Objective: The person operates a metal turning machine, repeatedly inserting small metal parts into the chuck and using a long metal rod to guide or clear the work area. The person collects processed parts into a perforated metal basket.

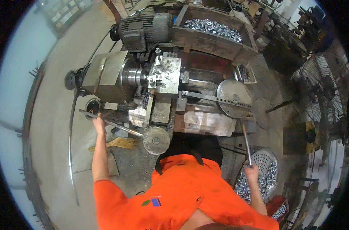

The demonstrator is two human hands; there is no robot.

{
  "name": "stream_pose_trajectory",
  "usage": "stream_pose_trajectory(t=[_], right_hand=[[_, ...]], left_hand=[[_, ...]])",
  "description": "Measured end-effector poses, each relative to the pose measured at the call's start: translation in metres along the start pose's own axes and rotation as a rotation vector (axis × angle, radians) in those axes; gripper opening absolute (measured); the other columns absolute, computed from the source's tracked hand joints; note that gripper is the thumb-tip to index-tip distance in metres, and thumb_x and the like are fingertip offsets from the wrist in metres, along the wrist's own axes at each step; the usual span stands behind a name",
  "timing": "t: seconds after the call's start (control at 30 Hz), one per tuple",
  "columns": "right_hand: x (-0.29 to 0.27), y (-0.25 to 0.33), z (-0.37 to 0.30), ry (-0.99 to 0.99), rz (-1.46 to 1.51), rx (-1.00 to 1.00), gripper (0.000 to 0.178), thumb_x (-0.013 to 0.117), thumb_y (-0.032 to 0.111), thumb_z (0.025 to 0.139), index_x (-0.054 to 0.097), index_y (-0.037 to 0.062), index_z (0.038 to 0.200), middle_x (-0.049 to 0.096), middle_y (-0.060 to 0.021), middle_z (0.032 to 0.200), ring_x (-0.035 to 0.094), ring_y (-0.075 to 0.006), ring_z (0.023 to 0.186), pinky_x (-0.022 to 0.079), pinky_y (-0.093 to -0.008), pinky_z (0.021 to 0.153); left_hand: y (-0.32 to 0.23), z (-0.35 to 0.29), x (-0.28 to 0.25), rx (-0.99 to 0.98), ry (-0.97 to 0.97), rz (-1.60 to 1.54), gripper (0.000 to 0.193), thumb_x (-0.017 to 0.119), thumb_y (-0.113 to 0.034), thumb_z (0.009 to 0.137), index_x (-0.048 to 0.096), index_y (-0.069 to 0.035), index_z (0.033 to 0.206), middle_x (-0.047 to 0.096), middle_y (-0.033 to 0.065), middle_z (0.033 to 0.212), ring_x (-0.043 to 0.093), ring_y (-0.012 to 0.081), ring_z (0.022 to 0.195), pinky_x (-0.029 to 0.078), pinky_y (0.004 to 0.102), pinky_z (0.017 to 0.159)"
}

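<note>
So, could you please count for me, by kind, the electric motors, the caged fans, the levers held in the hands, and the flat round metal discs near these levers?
Electric motor: 1
Caged fan: 1
Levers: 2, one in the left hand, one in the right hand
Flat round metal discs: 2
Total: 6

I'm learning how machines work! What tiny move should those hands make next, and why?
Maybe nudge the right rod gently: the right hand already holds its near end, and it runs up toward the big disc. The left hand holds the left rod.
</note>
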State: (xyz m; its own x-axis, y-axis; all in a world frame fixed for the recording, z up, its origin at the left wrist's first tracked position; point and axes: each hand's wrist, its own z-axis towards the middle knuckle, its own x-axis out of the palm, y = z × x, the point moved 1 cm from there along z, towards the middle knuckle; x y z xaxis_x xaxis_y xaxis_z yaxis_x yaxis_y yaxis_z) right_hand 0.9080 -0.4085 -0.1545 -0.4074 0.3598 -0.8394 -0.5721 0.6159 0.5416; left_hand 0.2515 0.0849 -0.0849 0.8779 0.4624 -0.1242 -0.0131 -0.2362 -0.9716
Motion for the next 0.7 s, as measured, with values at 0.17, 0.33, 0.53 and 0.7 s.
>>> stream_pose_trajectory(t=[0.17,0.33,0.53,0.7], right_hand=[[-0.014,0.125,-0.025,0.174,0.492,0.282,0.019,0.055,0.013,0.067,0.06,-0.0004,0.08,0.049,0.0008,0.064,0.041,-0.01,0.057,0.034,-0.0243,0.052],[0.003,0.097,-0.03,0.177,0.644,0.35,0.022,0.055,0.006,0.064,0.06,0.0016,0.085,0.047,0.0033,0.063,0.042,-0.0088,0.056,0.032,-0.023,0.051],[-0.027,0.097,-0.005,0.06,-0.008,0.098,0.025,0.06,0.022,0.063,0.058,0.0027,0.079,0.053,-0.015,0.062,0.049,-0.0283,0.057,0.042,-0.0394,0.055],[-0.083,0.05,0.11,-0.089,-0.676,-0.065,0.033,0.063,0.029,0.065,0.06,0.0058,0.088,0.061,-0.0165,0.083,0.06,-0.0358,0.078,0.048,-0.0452,0.068]], left_hand=[[-0.001,-0.014,-0.003,0.028,-0.091,-0.007,0.028,0.055,-0.017,0.079,0.053,0.005,0.095,0.059,0.0125,0.077,0.06,0.024,0.065,0.049,0.0355,0.05],[0.011,0.004,-0.007,0.046,-0.063,0.066,0.028,0.055,-0.02,0.078,0.055,0.005,0.091,0.059,0.0125,0.076,0.059,0.0223,0.061,0.045,0.0342,0.048],[0.015,0.014,-0.027,0.025,0.014,0.204,0.022,0.053,-0.023,0.081,0.053,-0.002,0.079,0.056,0.0072,0.067,0.058,0.0185,0.052,0.051,0.0332,0.043],[-0.007,-0.014,-0.015,-0.013,0.045,0.212,0.022,0.052,-0.021,0.082,0.053,0.001,0.083,0.056,0.0084,0.068,0.059,0.0209,0.055,0.054,0.0351,0.045]])
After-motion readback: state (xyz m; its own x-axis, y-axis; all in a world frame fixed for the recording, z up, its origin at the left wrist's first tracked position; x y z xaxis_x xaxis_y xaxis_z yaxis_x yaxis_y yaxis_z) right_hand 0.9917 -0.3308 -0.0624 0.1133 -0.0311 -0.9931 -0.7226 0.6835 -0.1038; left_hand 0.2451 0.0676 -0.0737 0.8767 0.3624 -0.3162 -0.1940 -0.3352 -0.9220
